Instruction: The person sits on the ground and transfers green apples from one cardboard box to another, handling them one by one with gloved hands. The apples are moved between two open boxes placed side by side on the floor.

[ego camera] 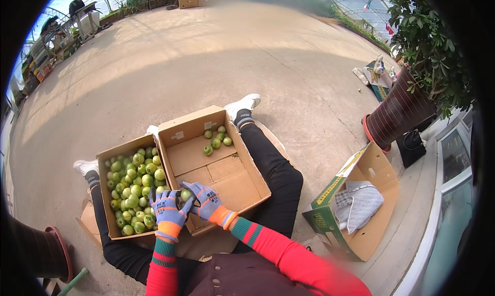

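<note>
Both hands wear blue-grey work gloves with orange cuffs and meet over the wall between two cardboard boxes. A green tomato (pixel 186 195) sits between my left hand (pixel 169 209) and my right hand (pixel 207 203), with the fingers of both around it. Under and beside my left hand, the left cardboard box (pixel 133 142) holds many green tomatoes (pixel 133 200) in a heap. The right cardboard box (pixel 193 156) has several green tomatoes (pixel 215 143) grouped near its far right corner; its bottom shows elsewhere. The fingertips partly hide the held tomato.
My outstretched legs flank the boxes. At the right, a tipped green-printed carton (pixel 371 226) holds a grey cloth (pixel 363 203). Behind it stand a potted plant (pixel 402 106) and a black bag (pixel 412 147). Another large pot (pixel 38 249) is at the lower left, near a green pole (pixel 73 281).
</note>
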Tool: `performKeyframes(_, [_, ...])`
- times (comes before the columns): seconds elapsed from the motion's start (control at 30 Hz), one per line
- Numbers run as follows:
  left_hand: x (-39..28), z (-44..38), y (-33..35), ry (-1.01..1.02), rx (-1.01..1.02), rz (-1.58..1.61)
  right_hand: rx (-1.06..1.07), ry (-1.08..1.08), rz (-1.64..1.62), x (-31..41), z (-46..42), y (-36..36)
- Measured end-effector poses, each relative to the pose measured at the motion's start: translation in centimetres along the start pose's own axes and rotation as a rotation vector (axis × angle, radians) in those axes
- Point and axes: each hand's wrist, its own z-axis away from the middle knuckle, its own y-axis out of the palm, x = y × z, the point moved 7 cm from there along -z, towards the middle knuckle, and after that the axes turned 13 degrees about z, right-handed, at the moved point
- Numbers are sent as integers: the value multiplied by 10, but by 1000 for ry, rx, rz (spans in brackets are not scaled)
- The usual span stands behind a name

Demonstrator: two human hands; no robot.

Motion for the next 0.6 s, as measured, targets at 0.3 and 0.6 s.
performKeyframes(0.3, [93,-3,33,-181,72,-59,-405,910,-742,-88,17,11])
performKeyframes(0.6, [77,7,34,-181,226,-380,-314,536,-296,-73,8,11])
